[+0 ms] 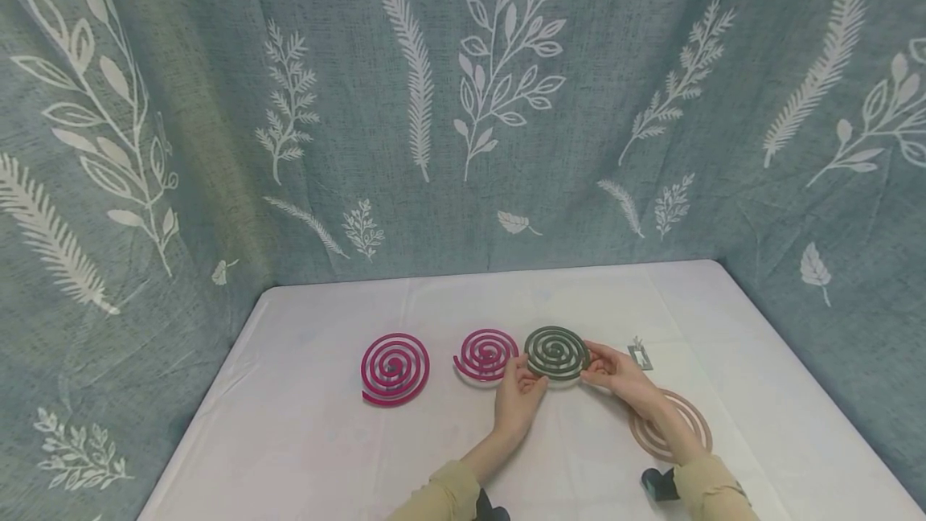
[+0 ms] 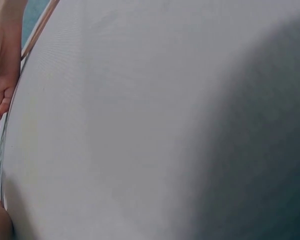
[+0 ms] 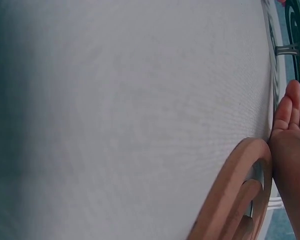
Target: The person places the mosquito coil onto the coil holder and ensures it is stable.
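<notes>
A dark green mosquito coil (image 1: 555,350) is held at its edges between both hands, flat and close over the white table. On its left side, the left hand (image 1: 518,404) pinches the rim with thumb and fingers. Opposite, the right hand (image 1: 624,378) grips the rim between thumb and fingertips. Just left of the left fingers lies a magenta coil (image 1: 487,354), slightly raised. In the right wrist view, the green coil (image 3: 295,30) appears edge-on beyond the right hand (image 3: 292,145), a small metal stand (image 3: 287,49) beside it.
Farther left lies another magenta coil (image 1: 393,366). A brown coil (image 1: 646,442) is partly hidden under the right forearm. Behind the right hand, a small metal stand (image 1: 640,356) lies on the table (image 1: 304,441). A patterned blue-green curtain (image 1: 434,215) encloses the back and sides.
</notes>
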`<state>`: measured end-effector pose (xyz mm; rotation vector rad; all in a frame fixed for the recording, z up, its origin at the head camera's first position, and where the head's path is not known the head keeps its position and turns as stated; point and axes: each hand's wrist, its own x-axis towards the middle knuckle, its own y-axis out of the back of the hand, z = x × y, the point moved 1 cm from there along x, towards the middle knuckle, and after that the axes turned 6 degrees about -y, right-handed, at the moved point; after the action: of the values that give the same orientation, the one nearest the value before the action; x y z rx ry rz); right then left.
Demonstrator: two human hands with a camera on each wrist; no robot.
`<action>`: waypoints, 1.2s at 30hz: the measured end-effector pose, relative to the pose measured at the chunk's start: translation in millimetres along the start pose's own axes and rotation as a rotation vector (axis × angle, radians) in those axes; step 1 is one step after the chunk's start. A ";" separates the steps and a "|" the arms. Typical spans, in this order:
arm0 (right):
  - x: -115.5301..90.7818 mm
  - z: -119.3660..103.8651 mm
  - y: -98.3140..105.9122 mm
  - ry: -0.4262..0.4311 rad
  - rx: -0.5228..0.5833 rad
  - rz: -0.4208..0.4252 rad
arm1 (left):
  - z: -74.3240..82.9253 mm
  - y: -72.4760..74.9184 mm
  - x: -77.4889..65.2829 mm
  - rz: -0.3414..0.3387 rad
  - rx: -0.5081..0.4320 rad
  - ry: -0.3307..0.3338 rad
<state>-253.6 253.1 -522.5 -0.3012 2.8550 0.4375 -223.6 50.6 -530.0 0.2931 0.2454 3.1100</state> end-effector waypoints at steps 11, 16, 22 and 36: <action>-1.2 0.3 -1.8 -0.017 -0.003 0.013 | -2.7 -1.2 -0.1 0.005 0.004 -0.008; -1.0 1.4 -2.3 -0.018 0.002 0.011 | -2.6 -1.2 -1.0 0.005 0.003 0.000; -3.3 1.0 -1.1 0.002 0.021 -0.007 | -0.5 -0.3 -2.6 0.000 -0.012 -0.008; -1.9 0.7 -1.0 -0.001 0.013 -0.007 | 1.0 1.4 -3.2 -0.001 -0.009 -0.008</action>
<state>-251.4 252.6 -523.0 -0.3083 2.8536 0.4175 -220.3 49.3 -529.4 0.3047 0.2317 3.1078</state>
